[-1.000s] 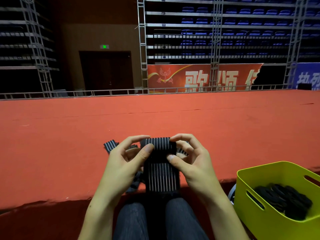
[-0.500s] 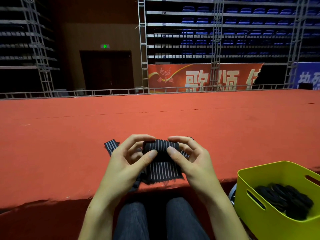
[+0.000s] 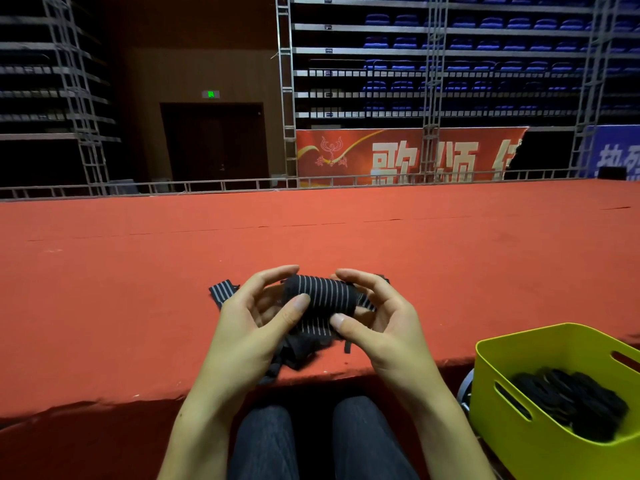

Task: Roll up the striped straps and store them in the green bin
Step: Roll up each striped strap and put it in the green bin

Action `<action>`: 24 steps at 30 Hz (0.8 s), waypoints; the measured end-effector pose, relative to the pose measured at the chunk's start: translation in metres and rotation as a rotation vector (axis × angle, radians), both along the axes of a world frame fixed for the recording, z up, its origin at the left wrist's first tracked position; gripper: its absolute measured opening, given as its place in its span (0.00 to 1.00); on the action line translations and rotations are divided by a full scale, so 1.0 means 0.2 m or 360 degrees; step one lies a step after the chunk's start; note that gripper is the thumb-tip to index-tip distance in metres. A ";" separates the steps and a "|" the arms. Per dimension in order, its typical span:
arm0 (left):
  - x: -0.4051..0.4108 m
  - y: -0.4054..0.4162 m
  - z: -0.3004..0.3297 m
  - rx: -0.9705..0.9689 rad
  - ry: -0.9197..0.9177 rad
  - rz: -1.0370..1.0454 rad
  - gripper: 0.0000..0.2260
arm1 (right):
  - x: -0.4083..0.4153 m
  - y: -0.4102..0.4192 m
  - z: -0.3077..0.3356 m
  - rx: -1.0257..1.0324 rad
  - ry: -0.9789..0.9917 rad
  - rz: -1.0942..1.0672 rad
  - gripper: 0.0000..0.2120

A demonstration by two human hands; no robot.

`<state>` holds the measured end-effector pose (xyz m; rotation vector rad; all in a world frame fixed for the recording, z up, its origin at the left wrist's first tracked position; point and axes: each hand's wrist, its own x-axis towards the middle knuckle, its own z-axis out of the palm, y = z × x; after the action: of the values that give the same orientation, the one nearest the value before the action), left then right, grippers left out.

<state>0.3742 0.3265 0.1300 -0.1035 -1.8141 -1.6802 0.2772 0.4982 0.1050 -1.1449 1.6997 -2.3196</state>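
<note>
The strap (image 3: pixel 320 299) is black with thin white stripes. The table (image 3: pixel 311 237) is red-orange. The bin (image 3: pixel 540 344) is yellow-green, with black rolls (image 3: pixel 568 400) inside. The banner (image 3: pixel 398 155) is red with pale letters. The seats (image 3: pixel 485 24) are blue.

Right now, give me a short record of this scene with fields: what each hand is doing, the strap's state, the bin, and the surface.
left hand: grips the left end of the striped strap roll, thumb pressed on its front
right hand: grips the right end, thumb under the roll
strap state: mostly rolled, a short tail hanging below
other straps: loose striped straps lie on the carpet behind the hands
green bin: at lower right, off the stage edge, holding dark rolled straps
surface: red carpeted stage
</note>
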 end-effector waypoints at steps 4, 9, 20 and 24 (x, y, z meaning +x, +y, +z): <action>-0.01 -0.03 -0.02 -0.0090 0.0005 -0.0015 0.20 | -0.01 0.00 -0.01 0.0048 -0.0105 0.0034 0.25; -0.01 -0.03 -0.03 -0.0189 0.0043 -0.0045 0.21 | 0.00 -0.02 0.02 -0.0014 -0.0276 0.0009 0.17; 0.00 0.00 0.01 -0.0172 -0.0102 0.0026 0.12 | -0.03 -0.01 0.00 -0.0137 -0.0193 0.0027 0.17; -0.07 -0.01 -0.01 -0.0168 -0.0096 0.0064 0.10 | -0.05 -0.01 -0.03 -0.0095 -0.0152 0.0001 0.18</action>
<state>0.3608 0.3240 0.1283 -0.0618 -1.9370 -1.5749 0.2664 0.4969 0.0987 -1.0248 1.6087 -2.3984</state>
